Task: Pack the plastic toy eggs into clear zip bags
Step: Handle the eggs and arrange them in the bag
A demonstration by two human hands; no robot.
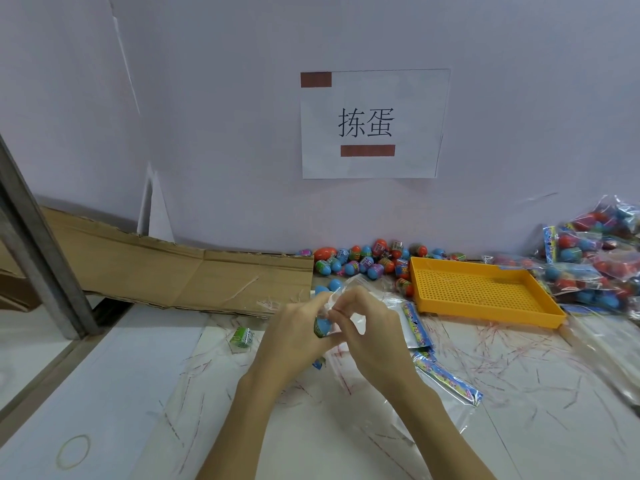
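While a blue egg [321, 325] sits between both hands at table centre, the left hand [298, 336] curls round it and the right hand [367, 327] pinches the clear bag [356, 299] at its mouth; whether the egg is inside yet, can't tell. Progress looks partial: filled bags [595, 258] are piled at right, but a heap of loose eggs [367, 259] remains by the wall, behind the yellow tray [485, 317]. Spare zip bags [446, 379] lie just right of the hands.

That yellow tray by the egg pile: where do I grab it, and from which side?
Probably the tray's near long wall, reached from the front. That edge faces the person with bare table before it; the loose eggs crowd the far left corner and filled bags press the right side. The raised rim gives fingers a lip to hook, thumb outside.
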